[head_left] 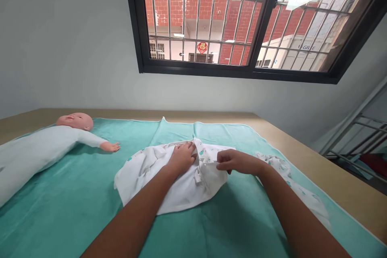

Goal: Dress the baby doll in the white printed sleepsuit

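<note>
A white baby shirt point(169, 193) with small teal prints lies spread and rumpled in front of me, plain side mostly up. My left hand point(182, 158) rests on its upper middle, fingers curled on a raised fold of the cloth. At the shirt's right side, my right hand point(231, 161) pinches an edge between thumb and bent fingers and holds it slightly lifted. A short strip of white fabric sticks up between the hands. Part of the shirt is hidden under my left hand and forearm.
A teal blanket point(75, 193) covers much of the wooden tabletop point(341, 181). On the left lies a baby doll point(45, 145) in white clothing. Another printed white cloth point(302, 193) is crumpled beyond my right forearm. A barred window point(199, 70) and a metal rack point(347, 129) stand beyond.
</note>
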`<state>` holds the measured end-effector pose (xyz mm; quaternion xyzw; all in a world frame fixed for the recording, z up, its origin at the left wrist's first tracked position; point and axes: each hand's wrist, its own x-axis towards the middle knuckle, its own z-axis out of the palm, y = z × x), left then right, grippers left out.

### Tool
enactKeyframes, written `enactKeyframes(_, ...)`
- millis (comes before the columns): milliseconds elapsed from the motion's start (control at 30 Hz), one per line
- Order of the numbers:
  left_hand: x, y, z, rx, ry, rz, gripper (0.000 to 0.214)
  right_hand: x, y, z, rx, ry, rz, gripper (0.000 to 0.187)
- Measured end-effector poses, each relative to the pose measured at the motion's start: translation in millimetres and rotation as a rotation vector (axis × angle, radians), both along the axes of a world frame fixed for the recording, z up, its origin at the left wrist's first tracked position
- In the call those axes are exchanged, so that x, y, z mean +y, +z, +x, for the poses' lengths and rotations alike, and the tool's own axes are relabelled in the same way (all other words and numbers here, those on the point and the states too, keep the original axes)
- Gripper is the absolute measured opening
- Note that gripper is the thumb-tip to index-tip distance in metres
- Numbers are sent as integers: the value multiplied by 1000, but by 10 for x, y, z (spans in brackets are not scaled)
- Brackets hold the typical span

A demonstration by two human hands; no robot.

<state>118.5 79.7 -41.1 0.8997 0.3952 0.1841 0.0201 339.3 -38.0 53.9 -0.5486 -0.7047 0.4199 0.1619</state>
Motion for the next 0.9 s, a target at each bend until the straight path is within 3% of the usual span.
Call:
enactKeyframes(133,-55,25,47,33,-44,40,45,28,-65,230,352,-76,-72,33)
enactKeyframes(233,-88,24,92,45,-84,53,49,27,-155,354,437,-23,-180,34)
enactKeyframes(367,-69,-10,114,39,-96,17,47,12,-207,443,301,32,-303,33)
enactKeyframes(567,-82,52,78,-91,-61,-9,32,35,-276,539,85,22,-336,40)
enactKeyframes(733,-202,156,88,-148,-89,43,23,185,-421,381,92,-199,-69,53)
enactKeyframes(900,-242,187,109,-95,-207,64,21,274,-525,8,-118,-220,269,42)
